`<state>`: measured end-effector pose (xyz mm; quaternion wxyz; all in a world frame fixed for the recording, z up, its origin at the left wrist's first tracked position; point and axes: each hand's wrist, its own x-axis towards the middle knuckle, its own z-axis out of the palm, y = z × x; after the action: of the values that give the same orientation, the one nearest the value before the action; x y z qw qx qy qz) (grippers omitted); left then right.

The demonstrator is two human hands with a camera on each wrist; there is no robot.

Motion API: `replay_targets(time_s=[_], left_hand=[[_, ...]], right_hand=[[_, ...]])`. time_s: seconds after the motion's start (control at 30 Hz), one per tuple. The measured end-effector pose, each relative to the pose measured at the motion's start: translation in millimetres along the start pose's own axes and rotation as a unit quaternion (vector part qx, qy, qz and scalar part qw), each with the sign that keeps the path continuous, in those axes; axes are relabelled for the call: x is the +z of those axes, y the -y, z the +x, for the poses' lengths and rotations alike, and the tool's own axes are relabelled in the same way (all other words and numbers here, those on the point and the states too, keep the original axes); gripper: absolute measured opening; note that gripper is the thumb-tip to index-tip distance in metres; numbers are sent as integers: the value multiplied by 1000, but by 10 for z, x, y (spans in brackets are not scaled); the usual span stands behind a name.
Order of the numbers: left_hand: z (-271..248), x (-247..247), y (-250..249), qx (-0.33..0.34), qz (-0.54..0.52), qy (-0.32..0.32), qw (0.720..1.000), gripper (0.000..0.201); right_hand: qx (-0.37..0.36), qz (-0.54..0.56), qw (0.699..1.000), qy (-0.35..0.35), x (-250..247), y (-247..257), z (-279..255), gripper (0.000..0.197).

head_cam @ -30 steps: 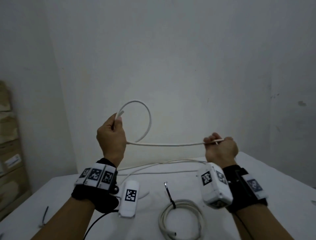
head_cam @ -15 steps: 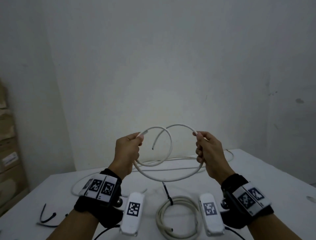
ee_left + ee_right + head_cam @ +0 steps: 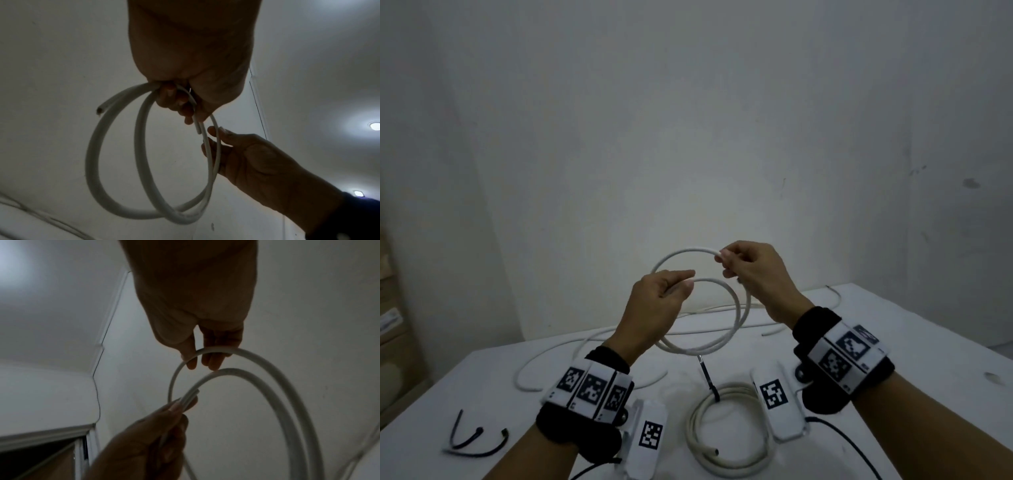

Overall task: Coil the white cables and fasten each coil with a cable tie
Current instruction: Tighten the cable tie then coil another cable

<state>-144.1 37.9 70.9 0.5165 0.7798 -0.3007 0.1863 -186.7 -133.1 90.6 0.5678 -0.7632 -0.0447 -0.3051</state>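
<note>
A white tabletop (image 3: 482, 394) stands by a plain grey wall (image 3: 688, 120). Above the tabletop, two hands hold a white cable (image 3: 736, 318) bent into two round loops. The left hand (image 3: 657, 305) pinches the cable at the left side of the loops. The right hand (image 3: 753, 277) pinches the top of the higher loop with its fingertips.

On the tabletop, below the held loops, lies a finished coil (image 3: 726, 431) with a black cable tie (image 3: 709, 380) around it. More loose cable (image 3: 544, 359) lies to the left of that coil, and more behind the held loops. Spare black ties (image 3: 472, 442) lie far to the left of the coil, near the tabletop's front edge.

The head view shows the tabletop, which the wrist views hardly show. The left wrist view looks up and shows a cut end of the cable (image 3: 100, 111) sticking out past the left hand's fingers, plus ceiling lights (image 3: 374, 125). The right wrist view shows two strands side by side in the left hand's fingertips (image 3: 176, 407).
</note>
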Motion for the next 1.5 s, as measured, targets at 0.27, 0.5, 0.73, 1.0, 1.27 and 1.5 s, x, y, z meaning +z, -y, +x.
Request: replay_targets(time_s=[0.27, 0.5, 0.73, 1.0, 1.27, 1.5], left_hand=[[-13, 106, 7, 49, 61, 56, 995, 21], [-9, 97, 19, 70, 55, 10, 996, 15], [-20, 137, 49, 75, 47, -15, 996, 19], [-38, 113, -14, 77, 39, 30, 996, 35], [26, 3, 33, 118, 183, -56, 974, 24], [48, -28, -100, -135, -129, 147, 971, 35]], right_hand=[[32, -35, 993, 108, -6, 121, -19, 21], [64, -67, 983, 158, -46, 105, -53, 19], [12, -102, 986, 130, 39, 111, -32, 17], [-10, -210, 963, 170, 101, 47, -97, 25], [-42, -265, 950, 160, 56, 87, -84, 23], [-38, -190, 970, 146, 61, 73, -45, 20]])
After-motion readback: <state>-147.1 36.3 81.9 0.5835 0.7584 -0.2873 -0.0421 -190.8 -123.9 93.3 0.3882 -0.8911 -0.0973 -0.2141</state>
